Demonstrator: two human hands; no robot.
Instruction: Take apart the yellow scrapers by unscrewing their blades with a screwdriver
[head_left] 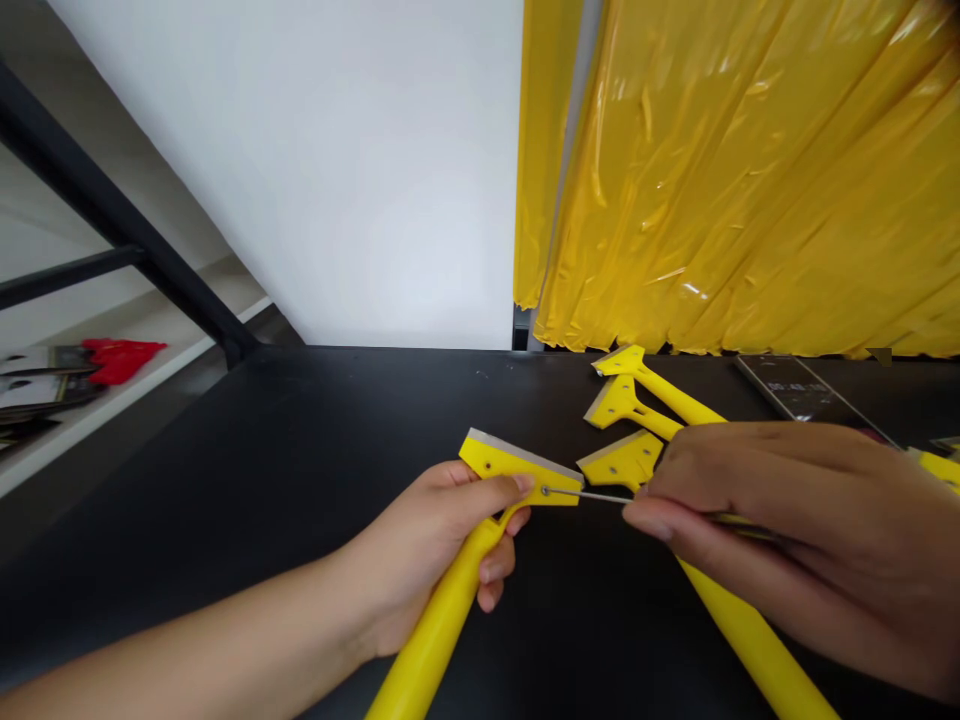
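Observation:
A yellow scraper [442, 610] with a metal blade along its head is gripped in my left hand [442, 540], the thumb pressed on the head near a screw. My right hand [810, 530] pinches a thin metal shaft, which looks like a screwdriver [600, 496]. Its tip meets the screw [546, 490] on the right side of the scraper's head; most of the handle is hidden by my fingers. Beyond and beneath my right hand lie several more yellow scrapers [622, 458], with blades facing left and upward.
The black table [360, 410] carries a phone-like device [806, 390] with a timer at the back right. Yellow plastic sheeting [750, 180] hangs behind, beside a white panel [375, 170]. At left are a black metal frame [150, 240] and a shelf with a red item [120, 358].

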